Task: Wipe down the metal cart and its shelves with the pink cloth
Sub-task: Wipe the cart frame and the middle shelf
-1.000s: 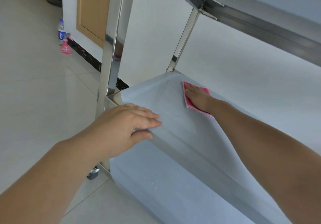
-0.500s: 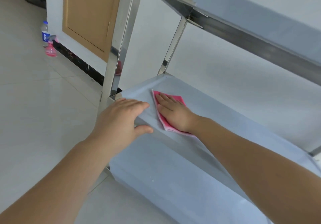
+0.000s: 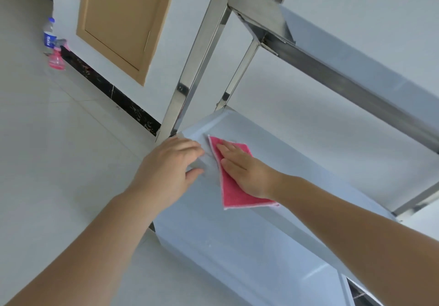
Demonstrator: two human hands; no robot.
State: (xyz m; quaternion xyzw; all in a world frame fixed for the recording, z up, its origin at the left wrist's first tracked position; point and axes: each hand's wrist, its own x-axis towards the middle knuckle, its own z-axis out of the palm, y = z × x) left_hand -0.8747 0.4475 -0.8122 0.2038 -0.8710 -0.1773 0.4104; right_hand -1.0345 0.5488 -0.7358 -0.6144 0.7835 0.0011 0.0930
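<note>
A tiled indoor room: white wall [image 3: 308, 32], wooden cabinet door [image 3: 123, 20].

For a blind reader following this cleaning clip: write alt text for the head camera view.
A person's right hand presses a pink cloth flat on the middle shelf of a metal cart, near its corner. The left hand grips that shelf's edge beside the cloth. Two bottles stand on the tiled floor by the wall.
</note>
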